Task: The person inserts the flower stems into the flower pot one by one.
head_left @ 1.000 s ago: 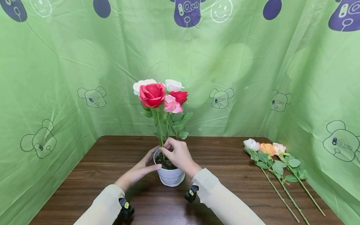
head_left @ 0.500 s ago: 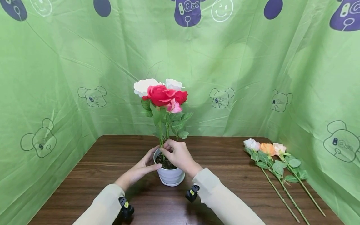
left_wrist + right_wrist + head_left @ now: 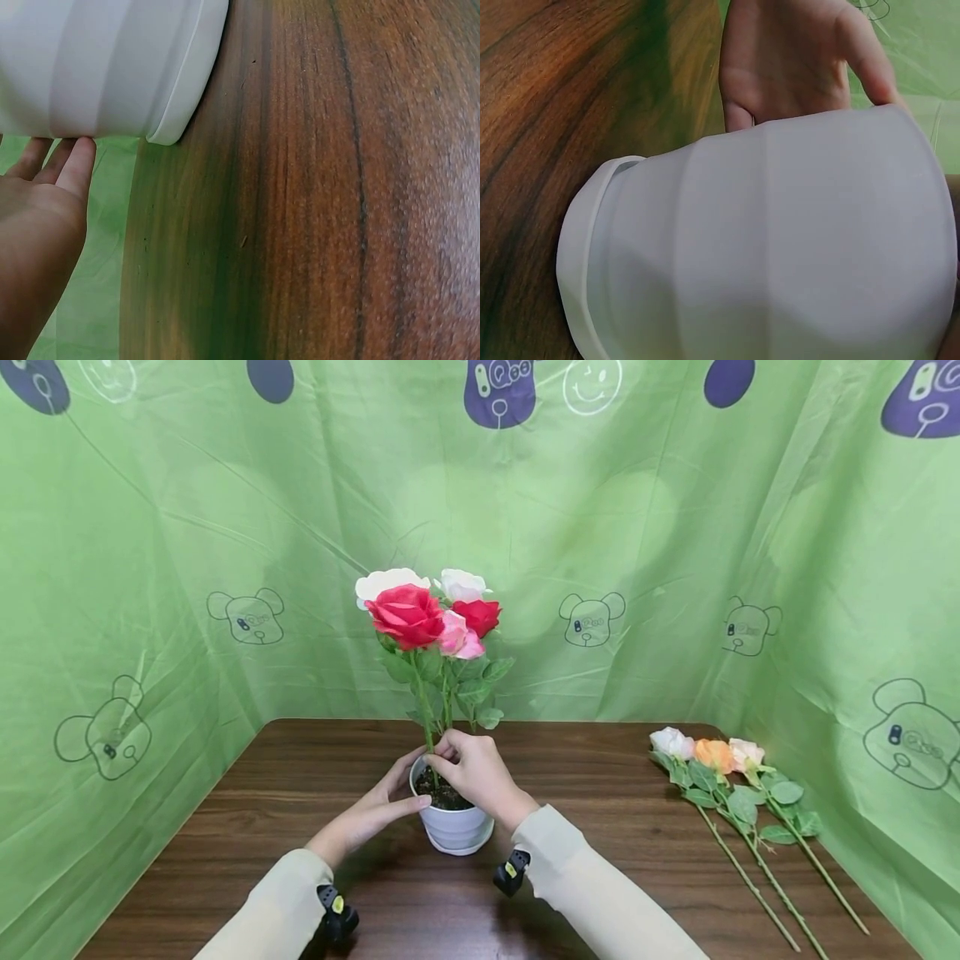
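Observation:
A white flowerpot [image 3: 457,831] filled with dark soil [image 3: 442,795] stands upright on its saucer. My left hand [image 3: 375,814] holds it from the left, thumb at the rim and the other fingers around the far side. In the left wrist view, fingertips [image 3: 79,161] touch the pot's wall. My right hand [image 3: 480,777] is over the pot's right rim, pinching the green stem of a large red rose [image 3: 408,617] low down near the soil. Behind that bloom stand a smaller red rose [image 3: 477,617], a pink rose [image 3: 460,637] and white flowers [image 3: 462,585] with green leaves.
Three loose roses lie at the table's right side: a whitish one [image 3: 671,743], an orange one [image 3: 713,756] and a pale peach one [image 3: 746,754], stems pointing toward the front. Green printed cloth [image 3: 637,527] hangs around the brown wooden table [image 3: 300,777].
The large red rose's bloom turned and swung right over the pink one, then came back left. Both hands stay nearly in place, and the pot has not moved.

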